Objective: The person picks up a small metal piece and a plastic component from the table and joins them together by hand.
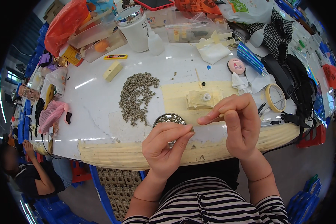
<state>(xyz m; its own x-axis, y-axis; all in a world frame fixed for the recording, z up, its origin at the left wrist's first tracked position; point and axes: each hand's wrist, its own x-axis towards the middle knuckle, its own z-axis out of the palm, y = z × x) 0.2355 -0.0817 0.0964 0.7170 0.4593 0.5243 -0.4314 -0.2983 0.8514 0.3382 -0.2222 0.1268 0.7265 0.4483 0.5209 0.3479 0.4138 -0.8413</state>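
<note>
My left hand [163,147] is closed in a pinch on a tiny brownish metal-coloured part [192,130], mostly covered by the fingertips. Just to its right, my right hand [239,125] pinches a thin pale stick [215,119] that points toward the part; a small gap shows between the two hands. Partly behind my left hand is a round metal dish [157,120] with small parts in it. Farther left lies a loose pile of small grey-brown metal-coloured parts [132,99]. Beyond my right hand sits a tape-covered block [194,100] with a white ring-shaped piece [207,97] on top.
Yellow tape covers the table's front edge [112,155]. A tape roll [275,98] and black bag [300,78] lie at right. A cream block [112,71], white canister [135,35] and plastic boxes [104,46] stand farther back. Another person [37,171] sits at left.
</note>
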